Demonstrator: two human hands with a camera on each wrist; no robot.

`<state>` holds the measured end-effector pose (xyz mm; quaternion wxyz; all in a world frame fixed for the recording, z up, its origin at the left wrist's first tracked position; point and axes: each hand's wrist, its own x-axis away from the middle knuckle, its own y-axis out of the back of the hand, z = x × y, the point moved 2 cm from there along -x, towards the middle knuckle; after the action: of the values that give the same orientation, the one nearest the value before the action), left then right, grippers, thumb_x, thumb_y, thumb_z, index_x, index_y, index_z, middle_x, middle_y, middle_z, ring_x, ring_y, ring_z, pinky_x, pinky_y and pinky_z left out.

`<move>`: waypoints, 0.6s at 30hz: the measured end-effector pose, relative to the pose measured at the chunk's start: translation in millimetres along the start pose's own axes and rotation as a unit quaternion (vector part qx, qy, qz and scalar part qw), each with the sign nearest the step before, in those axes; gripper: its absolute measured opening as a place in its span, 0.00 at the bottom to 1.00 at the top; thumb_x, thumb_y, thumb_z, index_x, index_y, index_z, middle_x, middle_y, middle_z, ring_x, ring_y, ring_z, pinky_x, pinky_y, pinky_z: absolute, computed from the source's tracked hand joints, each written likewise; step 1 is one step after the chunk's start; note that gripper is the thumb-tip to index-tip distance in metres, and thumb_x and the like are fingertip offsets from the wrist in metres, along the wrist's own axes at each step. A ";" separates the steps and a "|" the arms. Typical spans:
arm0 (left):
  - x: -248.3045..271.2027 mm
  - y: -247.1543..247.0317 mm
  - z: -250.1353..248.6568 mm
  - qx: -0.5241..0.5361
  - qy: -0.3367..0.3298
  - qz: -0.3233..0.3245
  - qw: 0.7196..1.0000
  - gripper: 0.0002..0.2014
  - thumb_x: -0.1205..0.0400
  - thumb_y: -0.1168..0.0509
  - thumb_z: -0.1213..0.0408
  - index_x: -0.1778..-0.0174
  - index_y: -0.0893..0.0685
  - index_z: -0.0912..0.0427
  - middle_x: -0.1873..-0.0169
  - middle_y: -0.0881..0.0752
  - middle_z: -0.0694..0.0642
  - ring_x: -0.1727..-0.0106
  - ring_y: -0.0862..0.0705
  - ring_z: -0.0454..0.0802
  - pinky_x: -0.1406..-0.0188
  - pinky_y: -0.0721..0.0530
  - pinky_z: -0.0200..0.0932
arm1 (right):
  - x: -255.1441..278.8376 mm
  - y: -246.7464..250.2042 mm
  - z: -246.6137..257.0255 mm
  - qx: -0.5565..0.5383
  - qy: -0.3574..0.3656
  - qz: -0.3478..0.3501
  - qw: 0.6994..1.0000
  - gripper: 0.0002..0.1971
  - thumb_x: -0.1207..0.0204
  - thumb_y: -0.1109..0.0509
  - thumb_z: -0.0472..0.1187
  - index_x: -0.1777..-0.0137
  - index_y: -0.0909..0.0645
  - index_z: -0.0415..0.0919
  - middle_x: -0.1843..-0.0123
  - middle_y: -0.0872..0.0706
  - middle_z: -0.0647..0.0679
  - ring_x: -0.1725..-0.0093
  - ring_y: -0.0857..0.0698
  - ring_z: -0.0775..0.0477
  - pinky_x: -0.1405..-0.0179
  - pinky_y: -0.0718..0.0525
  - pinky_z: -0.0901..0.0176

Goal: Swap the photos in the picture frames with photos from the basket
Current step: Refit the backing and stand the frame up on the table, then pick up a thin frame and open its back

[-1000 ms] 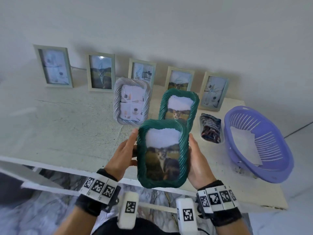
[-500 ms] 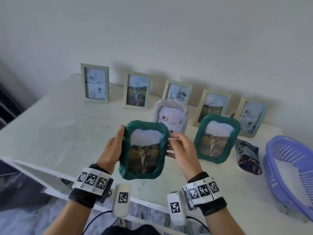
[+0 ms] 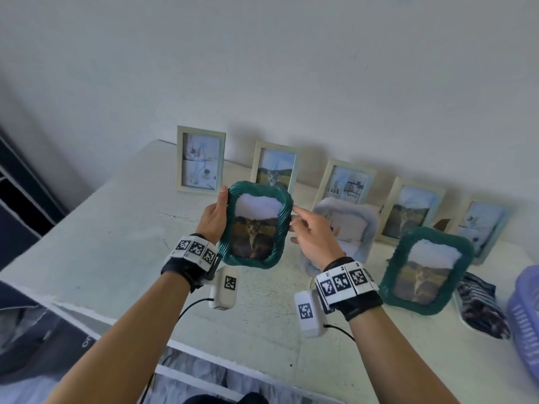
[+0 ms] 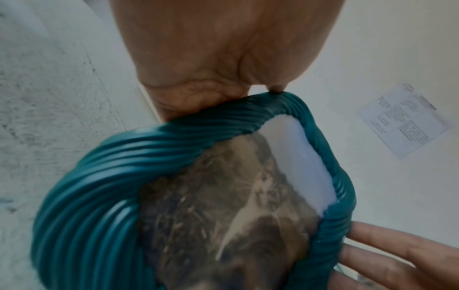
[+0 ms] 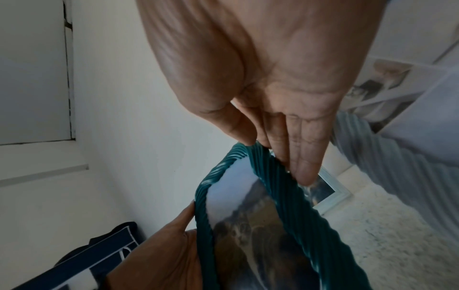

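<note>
Above the table (image 3: 102,258), the left hand (image 3: 212,220) gripped the green frame (image 3: 256,225) along its left edge, thumb lying up that side, palm behind it. The right hand (image 3: 313,240) was at the opposite edge; in the right wrist view its fingers (image 5: 301,157) ran nearly straight down the back of the rim with the thumb touching the top corner. That read as a light steadying touch, not a clamp.

The frame was held upright, off the table, with the cat photo (image 3: 253,237) facing the person and seated behind the front.

Risks, as judgement:
- Only the left hand really held it. The rope-twist rim looked glossy, so a one-sided grip could have slipped if the right hand let go quickly.
- Setting it down blind was a risk. The white rope frame (image 3: 347,225) stood just behind the right hand, and a second green frame (image 3: 425,269) stood near it to the right. A swing of the wrist or its strapped camera could have knocked either one over.
- The row of pale frames (image 3: 200,160) leaned against the wall further back. Pushing the frame too deep could have toppled one into the next.
- The stand at the back was not visible, so I couldn't tell if it was open. If it was shut, the frame would have fallen flat on release.

The basket (image 3: 525,316) sat at the far right edge, well apart from the hands.
</note>
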<state>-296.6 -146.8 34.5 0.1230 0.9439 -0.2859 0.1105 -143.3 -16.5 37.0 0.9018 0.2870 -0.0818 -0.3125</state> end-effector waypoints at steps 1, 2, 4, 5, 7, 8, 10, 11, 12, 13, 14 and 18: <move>-1.8 -0.3 1.4 -0.004 0.001 -0.001 1.000 0.35 0.11 0.55 0.43 0.29 0.23 0.73 0.39 0.20 0.66 0.44 0.24 0.50 0.43 0.29 0.40 | -0.7 -0.9 0.2 0.003 -0.002 0.000 1.000 0.23 0.15 0.46 0.40 0.20 0.31 0.47 0.44 0.14 0.32 0.45 0.15 0.32 0.48 0.16 0.30; -1.7 -0.7 2.4 -0.007 0.001 0.001 1.000 0.35 0.11 0.55 0.43 0.29 0.23 0.73 0.40 0.20 0.65 0.44 0.25 0.49 0.43 0.29 0.40 | -0.9 -1.6 0.7 0.004 -0.003 0.001 1.000 0.23 0.15 0.46 0.39 0.20 0.32 0.46 0.44 0.14 0.32 0.45 0.15 0.32 0.47 0.16 0.31; -3.9 -2.3 7.4 0.000 -0.003 0.000 1.000 0.34 0.11 0.55 0.44 0.31 0.22 0.72 0.42 0.20 0.63 0.44 0.24 0.50 0.43 0.29 0.39 | -0.3 -2.6 1.5 0.004 -0.006 0.000 1.000 0.23 0.14 0.46 0.36 0.20 0.32 0.44 0.42 0.13 0.35 0.45 0.14 0.36 0.45 0.15 0.35; -4.4 -2.3 10.0 0.005 -0.003 0.000 1.000 0.34 0.11 0.55 0.44 0.32 0.21 0.72 0.44 0.20 0.61 0.45 0.24 0.50 0.43 0.29 0.39 | 0.5 -3.1 1.9 0.002 -0.007 -0.002 1.000 0.23 0.14 0.45 0.36 0.20 0.33 0.42 0.40 0.13 0.38 0.44 0.14 0.40 0.43 0.15 0.38; -5.6 -2.2 15.8 0.013 -0.002 0.003 1.000 0.33 0.12 0.55 0.43 0.40 0.17 0.69 0.49 0.19 0.57 0.45 0.23 0.50 0.43 0.27 0.41 | 2.9 -4.6 2.4 -0.003 -0.008 -0.004 1.000 0.23 0.14 0.45 0.35 0.19 0.34 0.40 0.37 0.14 0.39 0.43 0.14 0.44 0.41 0.15 0.41; -6.4 -1.7 19.0 0.016 0.000 0.007 1.000 0.34 0.12 0.56 0.41 0.42 0.16 0.67 0.50 0.17 0.57 0.45 0.22 0.52 0.42 0.26 0.42 | 4.3 -5.1 2.8 -0.003 -0.007 -0.004 1.000 0.23 0.14 0.45 0.34 0.19 0.35 0.40 0.38 0.14 0.38 0.44 0.14 0.42 0.42 0.15 0.40; -7.5 0.2 23.6 0.021 0.008 0.014 1.000 0.37 0.14 0.56 0.37 0.34 0.18 0.67 0.41 0.16 0.63 0.40 0.19 0.56 0.34 0.23 0.47 | 6.5 -6.3 3.2 -0.001 -0.001 -0.006 1.000 0.23 0.14 0.45 0.34 0.19 0.34 0.40 0.41 0.14 0.34 0.45 0.15 0.37 0.45 0.15 0.38; -7.1 1.1 25.1 0.025 0.012 0.016 0.999 0.39 0.15 0.56 0.35 0.29 0.21 0.67 0.35 0.18 0.65 0.34 0.19 0.58 0.28 0.24 0.52 | 7.8 -6.8 2.7 0.002 -0.001 -0.005 1.000 0.23 0.14 0.45 0.34 0.19 0.34 0.39 0.42 0.14 0.34 0.45 0.15 0.37 0.45 0.15 0.38; -6.2 2.5 27.1 0.029 0.014 0.021 0.999 0.40 0.16 0.56 0.34 0.25 0.24 0.65 0.30 0.20 0.65 0.30 0.21 0.60 0.25 0.26 0.57 | 9.5 -7.2 1.6 0.003 -0.006 -0.001 1.000 0.23 0.14 0.45 0.34 0.19 0.34 0.38 0.41 0.14 0.34 0.44 0.15 0.39 0.43 0.15 0.40; -4.3 3.5 29.4 0.032 0.016 0.024 0.999 0.41 0.17 0.56 0.33 0.24 0.26 0.64 0.29 0.22 0.65 0.27 0.23 0.60 0.24 0.28 0.60 | 11.8 -7.1 -0.1 0.004 -0.015 0.006 1.000 0.23 0.14 0.44 0.34 0.19 0.34 0.37 0.37 0.15 0.36 0.41 0.15 0.42 0.40 0.15 0.46; -3.3 5.6 34.8 0.030 0.016 0.025 0.999 0.42 0.18 0.55 0.31 0.24 0.26 0.63 0.29 0.22 0.64 0.26 0.24 0.60 0.24 0.28 0.62 | 15.3 -6.0 -1.5 0.009 -0.027 0.015 0.999 0.23 0.14 0.44 0.36 0.19 0.35 0.38 0.32 0.18 0.38 0.37 0.17 0.45 0.38 0.18 0.54; 13.6 21.0 48.3 -0.047 -0.047 -0.069 0.995 0.27 0.14 0.47 0.39 0.38 0.19 0.58 0.41 0.15 0.61 0.38 0.18 0.59 0.34 0.21 0.58 | 38.5 3.0 -8.3 0.027 -0.030 0.024 0.999 0.21 0.14 0.41 0.41 0.22 0.29 0.41 0.32 0.18 0.46 0.40 0.17 0.54 0.37 0.20 0.59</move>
<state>-290.7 -184.9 -3.8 0.1611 0.9586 -0.2305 0.0438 -108.6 -34.2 30.7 0.8978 0.2999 -0.1244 -0.2974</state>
